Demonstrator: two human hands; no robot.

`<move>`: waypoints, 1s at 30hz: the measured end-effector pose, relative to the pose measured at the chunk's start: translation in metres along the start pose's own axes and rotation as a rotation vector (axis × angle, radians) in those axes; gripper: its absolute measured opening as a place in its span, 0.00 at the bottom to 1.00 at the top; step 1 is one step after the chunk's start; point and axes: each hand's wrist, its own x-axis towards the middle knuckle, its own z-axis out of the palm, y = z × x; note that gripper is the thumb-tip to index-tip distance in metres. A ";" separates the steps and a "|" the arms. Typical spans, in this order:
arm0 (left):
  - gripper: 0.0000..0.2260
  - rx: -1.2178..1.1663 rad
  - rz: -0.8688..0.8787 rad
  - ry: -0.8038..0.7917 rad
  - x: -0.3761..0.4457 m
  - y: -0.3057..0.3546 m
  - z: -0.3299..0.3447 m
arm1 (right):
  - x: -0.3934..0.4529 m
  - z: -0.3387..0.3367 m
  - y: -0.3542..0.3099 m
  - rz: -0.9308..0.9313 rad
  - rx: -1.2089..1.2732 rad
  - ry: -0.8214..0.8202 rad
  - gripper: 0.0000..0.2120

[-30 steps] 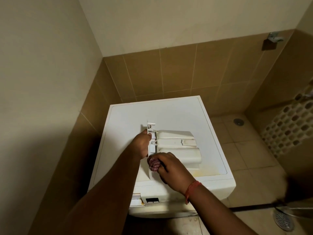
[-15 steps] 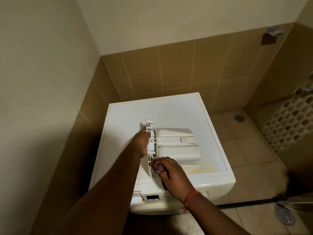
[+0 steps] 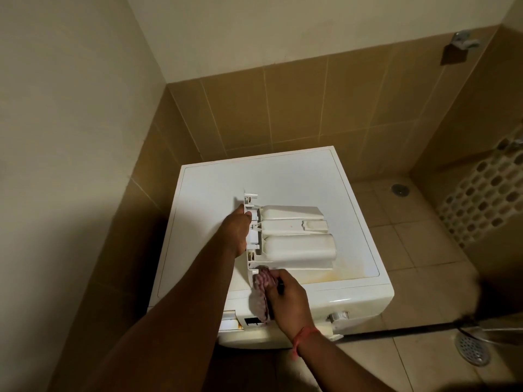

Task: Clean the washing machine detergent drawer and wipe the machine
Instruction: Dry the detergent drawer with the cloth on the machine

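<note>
One white washer (image 3: 285,176) fills the tiled corner I see, and the drawer (image 3: 291,236) lies underside up on its top, near the front edge. Left hand (image 3: 236,233) grips the drawer's front panel; right hand (image 3: 285,299) pinches a pink cloth (image 3: 261,290) against the panel's near end.

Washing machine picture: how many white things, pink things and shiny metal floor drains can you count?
White: 2, the washing machine and the detergent drawer lying on top of it.
Pink: 1, the cloth in the right hand.
Metal floor drains: 2, near and far.
Total: 5.
</note>
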 end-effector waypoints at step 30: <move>0.19 -0.018 0.039 0.000 0.004 -0.012 -0.002 | 0.046 -0.045 -0.048 0.064 -0.433 -0.313 0.06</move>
